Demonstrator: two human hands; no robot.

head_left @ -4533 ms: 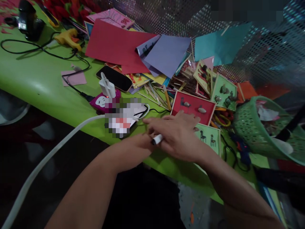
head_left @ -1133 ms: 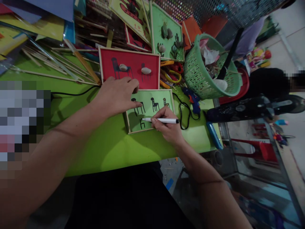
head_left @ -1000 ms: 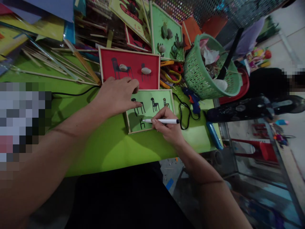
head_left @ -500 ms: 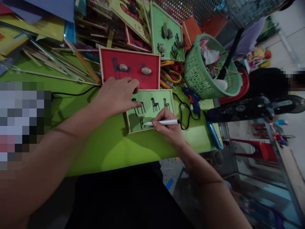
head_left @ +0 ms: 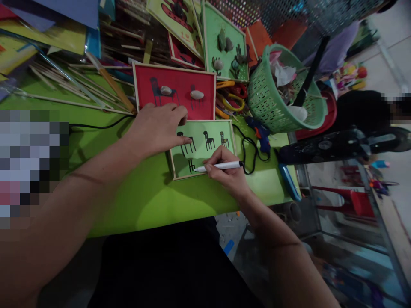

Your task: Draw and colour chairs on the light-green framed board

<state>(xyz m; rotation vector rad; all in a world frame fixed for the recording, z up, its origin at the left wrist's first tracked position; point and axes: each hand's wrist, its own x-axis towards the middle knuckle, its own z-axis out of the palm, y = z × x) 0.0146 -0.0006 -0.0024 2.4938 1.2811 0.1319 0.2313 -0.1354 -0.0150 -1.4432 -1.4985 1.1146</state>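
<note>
A white marker (head_left: 224, 165) with a black end is held between the thumb and fingers of my right hand (head_left: 228, 176). Its tip touches the wood-framed green card (head_left: 215, 155), at the foot of a small black chair outline (head_left: 191, 166). Three more black chairs are drawn above that one. My left hand (head_left: 156, 130) lies across the green card's upper left corner, thumb stretched onto the card and apart from the other fingers. Those fingers lie over the lower edge of a framed red card (head_left: 183, 112), which bears two chair drawings and two pebbles.
Wooden sticks (head_left: 64, 83) and coloured paper (head_left: 64, 13) crowd the upper left. Behind are more framed cards (head_left: 210, 47) with pebbles. Scissors (head_left: 233, 102), a blue glue gun (head_left: 261, 134) with a black cord, and a green basket (head_left: 266, 102) stand right on the green table (head_left: 135, 201).
The marker tip has moved slightly down, and the small chair outline has gained lines at its seat and leg. My left hand has stayed in place.
</note>
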